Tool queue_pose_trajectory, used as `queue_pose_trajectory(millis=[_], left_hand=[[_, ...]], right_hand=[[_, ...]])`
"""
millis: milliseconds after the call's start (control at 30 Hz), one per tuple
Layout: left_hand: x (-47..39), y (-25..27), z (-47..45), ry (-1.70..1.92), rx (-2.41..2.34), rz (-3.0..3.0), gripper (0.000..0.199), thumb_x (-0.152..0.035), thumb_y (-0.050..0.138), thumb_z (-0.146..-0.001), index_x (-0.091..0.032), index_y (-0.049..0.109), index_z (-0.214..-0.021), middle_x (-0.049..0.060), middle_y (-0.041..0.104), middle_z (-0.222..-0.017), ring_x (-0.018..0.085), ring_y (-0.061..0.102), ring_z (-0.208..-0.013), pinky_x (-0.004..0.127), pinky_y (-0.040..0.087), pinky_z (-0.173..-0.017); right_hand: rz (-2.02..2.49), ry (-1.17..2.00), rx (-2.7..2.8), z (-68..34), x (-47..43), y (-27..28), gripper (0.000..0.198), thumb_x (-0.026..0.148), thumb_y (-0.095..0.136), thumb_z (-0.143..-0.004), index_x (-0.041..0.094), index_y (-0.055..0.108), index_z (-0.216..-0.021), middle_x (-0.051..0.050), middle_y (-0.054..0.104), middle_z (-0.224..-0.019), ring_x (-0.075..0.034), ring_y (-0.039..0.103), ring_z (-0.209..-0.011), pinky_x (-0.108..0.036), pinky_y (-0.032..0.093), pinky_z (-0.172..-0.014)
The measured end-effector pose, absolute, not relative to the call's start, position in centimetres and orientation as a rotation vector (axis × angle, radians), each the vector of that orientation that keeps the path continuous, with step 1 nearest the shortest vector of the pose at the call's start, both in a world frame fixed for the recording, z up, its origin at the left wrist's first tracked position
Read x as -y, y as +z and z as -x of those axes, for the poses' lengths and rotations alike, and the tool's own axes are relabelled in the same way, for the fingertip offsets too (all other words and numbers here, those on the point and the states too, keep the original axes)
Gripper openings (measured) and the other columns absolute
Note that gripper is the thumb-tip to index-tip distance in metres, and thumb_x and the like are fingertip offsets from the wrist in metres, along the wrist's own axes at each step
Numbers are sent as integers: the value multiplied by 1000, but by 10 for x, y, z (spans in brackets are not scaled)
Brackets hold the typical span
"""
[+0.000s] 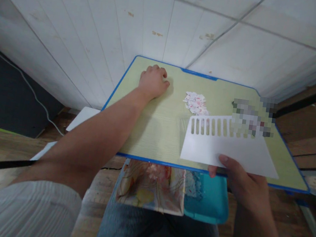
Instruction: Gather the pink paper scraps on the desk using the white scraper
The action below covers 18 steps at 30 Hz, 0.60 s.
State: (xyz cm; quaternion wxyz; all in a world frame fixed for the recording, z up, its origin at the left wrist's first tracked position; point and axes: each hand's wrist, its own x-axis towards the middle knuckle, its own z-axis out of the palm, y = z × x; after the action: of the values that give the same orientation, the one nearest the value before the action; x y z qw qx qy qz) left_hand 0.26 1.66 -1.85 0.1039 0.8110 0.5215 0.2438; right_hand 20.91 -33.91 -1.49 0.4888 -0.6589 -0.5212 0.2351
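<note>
My left hand (152,82) rests on the far left part of a pale green tabletop (156,133) with a blue rim. Its fingers curl loosely downward, a gap shows between thumb and forefinger, and I see nothing held. At the near edge, my right hand (237,175) grips a white slotted sheet (215,149), thumb on top and fingers underneath. A row of long narrow slots runs along the sheet's far side. Just beyond it lies a small heap of white paper-like pieces (196,102) with pink marks, apart from both hands.
Below the table's near edge, over my lap, are a patterned open box (149,206) with pinkish bits inside and a turquoise tray (213,207) with pale pieces. A blurred-out object (252,119) lies on the table's right. A white panelled wall (147,20) stands behind.
</note>
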Motion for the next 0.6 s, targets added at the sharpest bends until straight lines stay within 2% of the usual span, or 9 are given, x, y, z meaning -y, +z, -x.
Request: queue_pose_trajectory(millis=[100, 233, 367, 467, 533, 600], left_hand=[[-17, -19, -3, 702, -1542, -2399, 32, -27, 75, -111, -25, 86, -141, 18, 79, -165, 43, 66, -163, 58, 53, -140], [-17, -18, -3, 687, -1547, -2399, 32, -28, 75, -112, -25, 85, -143, 16, 79, -165, 42, 66, -164, 57, 52, -141], [-17, -18, -3, 693, -1534, -2384, 34, -28, 75, -110, -25, 86, -142, 18, 78, -165, 45, 65, -165, 62, 52, -142], [-19, -20, -2, 736, -1513, -2367, 37, -29, 78, -104, -28, 87, -140, 18, 79, -160, 48, 65, -162, 67, 52, -141], [-20, -22, -2, 764, -1497, -2363, 39, -30, 80, -101, -30, 88, -140, 18, 80, -156, 49, 65, -159, 70, 53, -139], [-22, -23, -1, 777, -1493, -2361, 41, -30, 80, -99, -32, 89, -140, 17, 81, -152, 49, 65, -157, 70, 54, -138]], right_hand=[[1633, 607, 1232, -208, 342, -17, 49, 47, 87, -111, 32, 80, -65, -1, 79, -71, -28, 77, -76, -45, 68, -102], [1646, 651, 1139, -208, 349, -19, 43, 44, 93, -106, 30, 82, -66, -2, 79, -69, -27, 74, -67, -43, 72, -87], [1535, 724, 1099, -214, 340, -18, 40, 46, 94, -104, 28, 81, -71, -4, 77, -68, -29, 76, -66, -43, 70, -70], [1456, 592, 958, -219, 320, -18, 27, 43, 94, -101, 27, 80, -83, -2, 78, -72, -27, 75, -62, -40, 66, -59], [1446, 454, 856, -222, 303, -19, 18, 38, 94, -97, 26, 82, -92, -2, 83, -79, -25, 76, -61, -37, 66, -58], [1473, 402, 838, -223, 289, -21, 18, 38, 94, -95, 24, 83, -95, -3, 86, -83, -24, 78, -61, -36, 68, -59]])
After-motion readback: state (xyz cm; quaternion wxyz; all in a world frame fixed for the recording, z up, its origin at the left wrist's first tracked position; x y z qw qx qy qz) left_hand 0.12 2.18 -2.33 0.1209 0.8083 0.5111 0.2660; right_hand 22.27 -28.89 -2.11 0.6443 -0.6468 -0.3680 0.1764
